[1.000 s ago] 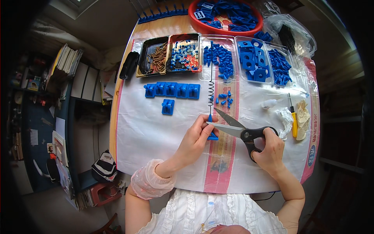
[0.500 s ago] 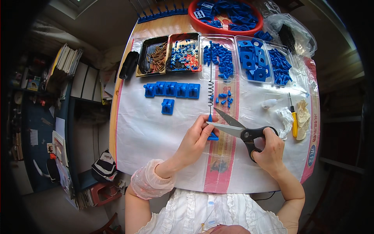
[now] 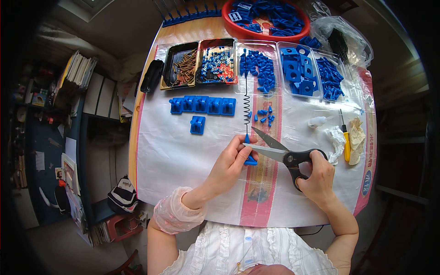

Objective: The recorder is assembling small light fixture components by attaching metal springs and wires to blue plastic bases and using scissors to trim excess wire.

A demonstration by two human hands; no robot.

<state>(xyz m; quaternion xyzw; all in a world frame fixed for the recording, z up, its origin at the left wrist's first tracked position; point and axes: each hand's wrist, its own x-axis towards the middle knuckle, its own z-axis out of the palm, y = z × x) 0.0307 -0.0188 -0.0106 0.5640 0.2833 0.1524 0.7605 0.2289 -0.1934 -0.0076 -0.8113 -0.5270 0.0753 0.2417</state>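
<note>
My left hand pinches a blue plastic base with a blue cone at its top, low over the middle of the table. From the cone a thin black coiled wire runs away from me, with a small blue tip at its far end. In my right hand is a pair of scissors with black handles. Their blades are spread; the lower blade lies across the cone by my left fingertips, the upper one points beyond it. The left fingers partly hide the base.
At the back stand trays of brown screws, small nuts, blue cones and blue plates, before a red basin. Blue assembled blocks sit left; a yellow screwdriver and crumpled tissue lie right.
The coiled wire's far end has swung slightly left. Both hands and the scissors are practically where they were.
</note>
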